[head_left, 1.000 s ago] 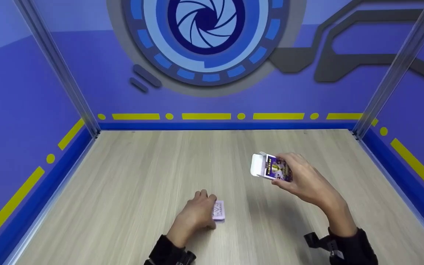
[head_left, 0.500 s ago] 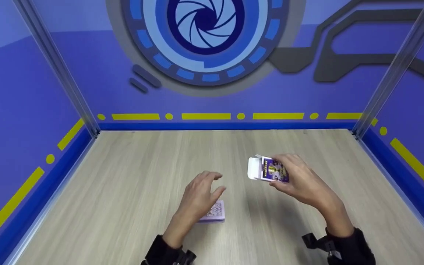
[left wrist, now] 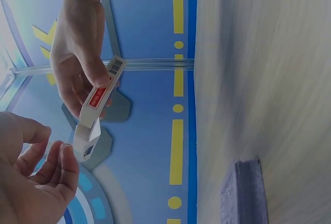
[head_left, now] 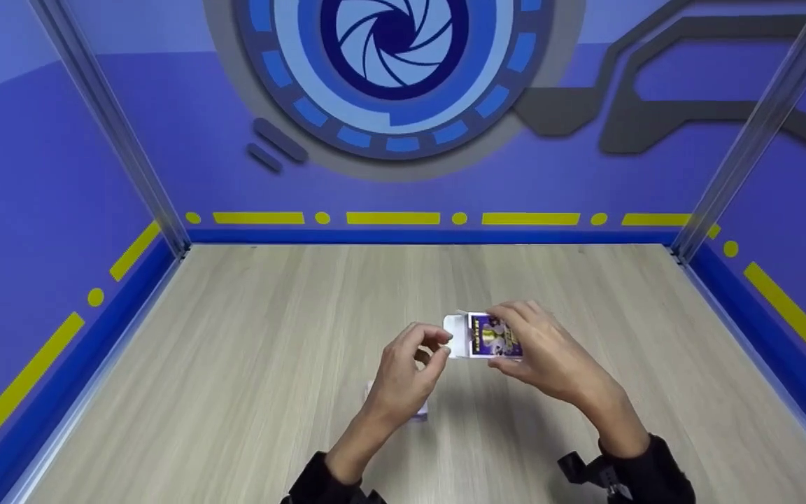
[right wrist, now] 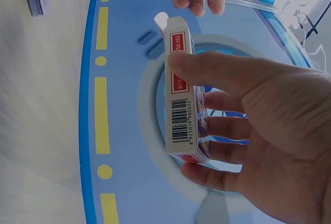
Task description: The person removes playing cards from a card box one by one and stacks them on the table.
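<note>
My right hand [head_left: 550,350] holds a small purple-and-white playing card box [head_left: 494,336] above the table, thumb on one narrow side and fingers on the other. The box's white end flap [head_left: 456,334] stands open toward the left. My left hand [head_left: 406,367] is raised beside this flap with fingers bent and thumb apart from them, holding nothing; contact with the flap is unclear. Below the left hand a deck of playing cards [head_left: 418,411] lies on the table, mostly hidden by that hand in the head view. The deck's side [left wrist: 251,193] shows in the left wrist view.
The light wood table [head_left: 270,315] is bounded by blue panels [head_left: 403,196] at the back and both sides. Metal posts [head_left: 116,133] stand at the back corners. Black straps [head_left: 644,472] sit on both wrists.
My left hand has let go of the deck, leaving it on the table, and risen rightward to the box's flap. My right hand has brought the box left and slightly nearer.
</note>
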A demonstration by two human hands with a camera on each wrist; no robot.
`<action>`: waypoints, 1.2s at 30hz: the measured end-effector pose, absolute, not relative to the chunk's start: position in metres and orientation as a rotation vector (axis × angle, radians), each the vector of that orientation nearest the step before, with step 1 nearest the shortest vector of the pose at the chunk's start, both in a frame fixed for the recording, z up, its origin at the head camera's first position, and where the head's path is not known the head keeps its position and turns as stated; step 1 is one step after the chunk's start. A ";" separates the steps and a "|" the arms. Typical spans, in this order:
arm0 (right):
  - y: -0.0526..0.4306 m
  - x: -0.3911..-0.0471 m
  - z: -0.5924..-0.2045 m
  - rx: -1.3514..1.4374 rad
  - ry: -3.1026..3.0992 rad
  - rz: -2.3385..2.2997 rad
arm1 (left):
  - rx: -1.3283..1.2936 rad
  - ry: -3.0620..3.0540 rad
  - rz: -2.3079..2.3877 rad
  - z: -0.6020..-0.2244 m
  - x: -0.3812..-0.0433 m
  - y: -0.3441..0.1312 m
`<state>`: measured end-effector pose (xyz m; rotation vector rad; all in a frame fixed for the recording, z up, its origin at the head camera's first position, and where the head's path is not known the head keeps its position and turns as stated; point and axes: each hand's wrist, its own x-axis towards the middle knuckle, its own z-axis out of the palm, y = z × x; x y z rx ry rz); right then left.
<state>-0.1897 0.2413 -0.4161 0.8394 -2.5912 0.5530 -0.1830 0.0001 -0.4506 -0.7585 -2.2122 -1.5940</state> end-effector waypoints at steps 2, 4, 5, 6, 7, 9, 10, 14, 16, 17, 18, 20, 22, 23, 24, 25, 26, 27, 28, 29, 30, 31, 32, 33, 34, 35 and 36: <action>0.238 -0.189 -0.416 0.845 -2.597 0.542 | -0.748 -2.229 -1.604 -0.453 -0.184 0.001; 0.236 -0.188 -0.417 0.864 -2.602 0.530 | -0.731 -2.250 -1.610 -0.455 -0.185 0.001; 0.234 -0.188 -0.417 0.876 -2.604 0.525 | -0.721 -2.261 -1.614 -0.456 -0.186 0.001; 0.233 -0.187 -0.417 0.887 -2.605 0.526 | -0.710 -2.274 -1.619 -0.457 -0.187 0.001; 0.232 -0.187 -0.418 0.898 -2.607 0.531 | -0.700 -2.287 -1.625 -0.458 -0.187 0.000; 0.230 -0.186 -0.418 0.918 -2.612 0.543 | -0.686 -2.315 -1.641 -0.460 -0.189 -0.001; 0.229 -0.185 -0.418 0.925 -2.616 0.549 | -0.683 -2.326 -1.649 -0.461 -0.189 -0.001; 0.227 -0.184 -0.418 0.931 -2.629 0.562 | -0.687 -2.360 -1.680 -0.464 -0.191 -0.002; 0.226 -0.183 -0.419 0.937 -2.628 0.561 | -0.684 -2.370 -1.701 -0.465 -0.192 -0.002; 0.226 -0.183 -0.419 0.941 -2.627 0.561 | -0.680 -2.375 -1.709 -0.465 -0.192 -0.001; 0.225 -0.182 -0.418 0.947 -2.627 0.561 | -0.677 -2.381 -1.719 -0.465 -0.192 -0.002; 0.224 -0.182 -0.418 0.961 -2.626 0.554 | -0.674 -2.394 -1.737 -0.465 -0.192 -0.002; 0.222 -0.182 -0.419 0.972 -2.626 0.541 | -0.673 -2.406 -1.749 -0.465 -0.192 -0.002; 0.222 -0.181 -0.418 0.976 -2.628 0.539 | -0.671 -2.411 -1.752 -0.465 -0.192 -0.002; 0.221 -0.181 -0.418 0.979 -2.629 0.532 | -0.668 -2.417 -1.755 -0.465 -0.192 -0.002; 0.221 -0.181 -0.418 0.981 -2.629 0.526 | -0.663 -2.421 -1.758 -0.466 -0.192 -0.002; 0.221 -0.180 -0.418 0.982 -2.629 0.523 | -0.656 -2.424 -1.757 -0.466 -0.192 -0.002; 0.220 -0.180 -0.418 0.984 -2.630 0.522 | -0.650 -2.424 -1.757 -0.466 -0.192 -0.002; 0.220 -0.180 -0.418 0.986 -2.632 0.522 | -0.643 -2.425 -1.758 -0.466 -0.192 -0.002; 0.220 -0.179 -0.417 0.988 -2.634 0.524 | -0.638 -2.423 -1.756 -0.466 -0.192 -0.001; 0.220 -0.179 -0.417 0.989 -2.634 0.523 | -0.634 -2.421 -1.754 -0.466 -0.192 -0.001; 0.219 -0.179 -0.417 0.990 -2.633 0.523 | -0.630 -2.418 -1.754 -0.466 -0.192 -0.001; 0.219 -0.179 -0.417 0.990 -2.632 0.526 | -0.627 -2.412 -1.760 -0.466 -0.192 -0.001; 0.220 -0.179 -0.418 0.990 -2.632 0.528 | -0.624 -2.406 -1.770 -0.466 -0.192 -0.001; 0.220 -0.179 -0.418 0.990 -2.633 0.530 | -0.621 -2.400 -1.783 -0.466 -0.191 -0.001; 0.220 -0.179 -0.418 0.989 -2.632 0.529 | -0.619 -2.395 -1.798 -0.466 -0.191 -0.001; 0.220 -0.180 -0.418 0.988 -2.632 0.526 | -0.613 -2.392 -1.819 -0.465 -0.191 -0.001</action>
